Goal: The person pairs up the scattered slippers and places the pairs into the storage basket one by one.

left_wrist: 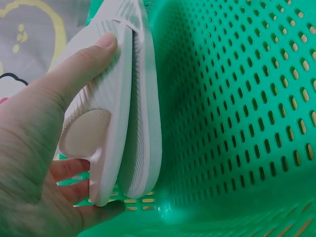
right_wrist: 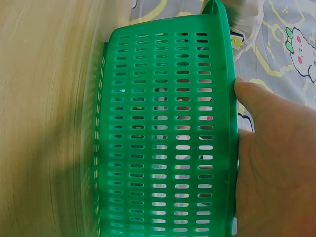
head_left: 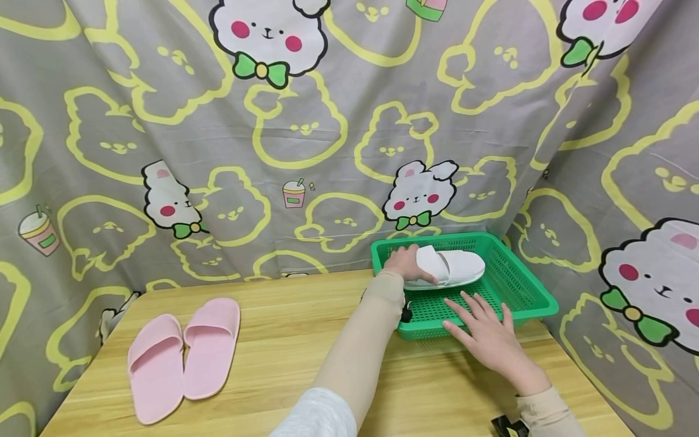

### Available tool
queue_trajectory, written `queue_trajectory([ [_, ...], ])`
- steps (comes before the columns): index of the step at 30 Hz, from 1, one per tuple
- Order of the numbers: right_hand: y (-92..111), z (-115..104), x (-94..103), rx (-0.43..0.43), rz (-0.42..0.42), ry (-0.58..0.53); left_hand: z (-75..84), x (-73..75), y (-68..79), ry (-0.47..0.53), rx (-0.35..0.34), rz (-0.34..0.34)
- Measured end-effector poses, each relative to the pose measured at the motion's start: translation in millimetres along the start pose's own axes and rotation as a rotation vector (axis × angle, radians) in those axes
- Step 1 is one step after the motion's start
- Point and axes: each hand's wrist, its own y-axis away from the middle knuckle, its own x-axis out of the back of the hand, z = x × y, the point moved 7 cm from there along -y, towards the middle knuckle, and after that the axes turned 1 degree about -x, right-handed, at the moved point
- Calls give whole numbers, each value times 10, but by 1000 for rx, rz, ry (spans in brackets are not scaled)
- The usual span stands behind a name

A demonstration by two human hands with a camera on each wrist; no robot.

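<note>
A pair of white slippers (head_left: 464, 267), one lying against the other, is at the back left inside a green basket (head_left: 524, 291). My left hand (head_left: 403, 262) grips the slippers from their left end. In the left wrist view its thumb presses on the upper slipper (left_wrist: 126, 84), while the other fingers reach round the lower end. My right hand (head_left: 488, 337) is at the basket's front side with fingers spread and fairly straight. The right wrist view shows its thumb at the basket's rim (right_wrist: 229, 98); the other fingers are mostly hidden there.
A pair of pink slippers (head_left: 210, 358) lies side by side on the left of the wooden table (head_left: 289, 340). A grey patterned curtain (head_left: 338, 139) hangs behind the table and along its right side, close to the basket.
</note>
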Motion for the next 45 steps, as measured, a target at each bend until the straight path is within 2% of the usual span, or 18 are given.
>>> queue_trajectory([
  [13, 16, -7, 11, 4, 12, -1, -3, -5, 50, -11, 6, -36],
  [23, 10, -9, 6, 10, 21, 0, -38, -50, -31, -17, 26, -68],
  [33, 15, -19, 9, 12, 18, -3, -65, -84, -70, -27, 42, -62],
  [40, 15, -22, 12, 18, 32, -2, -58, -77, -55, -28, 37, -67],
  [45, 14, -17, 5, 15, 29, -5, -25, -36, 20, -39, 33, -61],
])
